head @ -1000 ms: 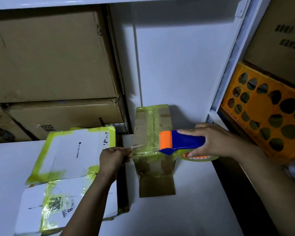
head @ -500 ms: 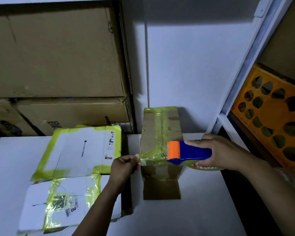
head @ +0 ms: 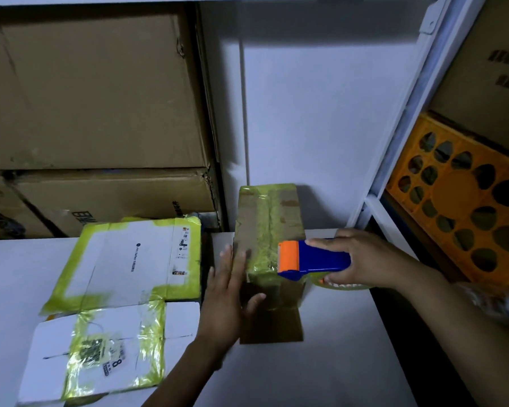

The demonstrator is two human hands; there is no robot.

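Observation:
A small brown cardboard box [head: 269,218], wrapped in yellowish clear tape, stands on the white table [head: 321,362]. My right hand [head: 362,259] grips a blue tape dispenser [head: 321,257] with an orange roller end, held across the box's top right. The tape roll [head: 340,284] shows under that hand. My left hand [head: 227,295] lies flat with straight fingers against the box's left side, its thumb on the front face.
Two flat white parcels [head: 130,259] with yellow-green tape lie to the left on the table. Large brown cartons [head: 94,92] are stacked behind them. A white shelf post [head: 394,142] and an orange perforated crate [head: 467,218] stand at the right.
My left hand has let go of the pinched tape end and now presses flat on the box's left side. The dispenser stays on the box top.

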